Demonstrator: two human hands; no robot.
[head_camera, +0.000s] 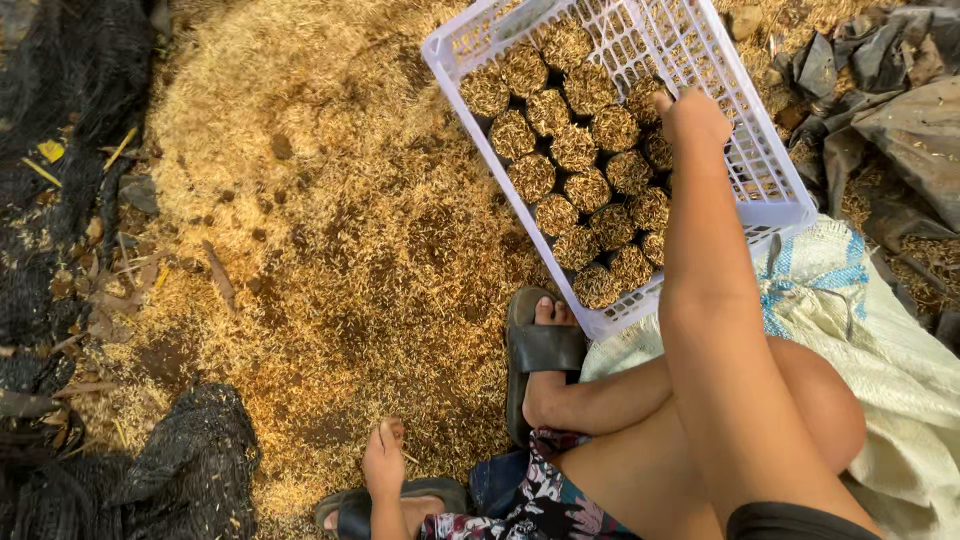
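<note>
Reaching my right hand (693, 118) into the white crate (770, 190), grip hidden, beside the husk-filled pots (570, 150); next pot fits the bare right side.

- The ground (330, 250) is outdoors, spread thick with pale golden rice husk, with darker bare earth showing through in patches.
- Small clods and dry twigs lie scattered over the husk at the left.
- Black netting (60, 150) is bunched along the left edge, with a few dry yellow leaves caught in it.
- Another heap of black mesh (190, 460) lies at the lower left.
- Crumpled grey plastic sheeting (890, 90) fills the upper right corner.
- A white woven sack (900, 370) with blue stripes is spread at the right.
- Warm, even daylight; shadows are soft.
</note>
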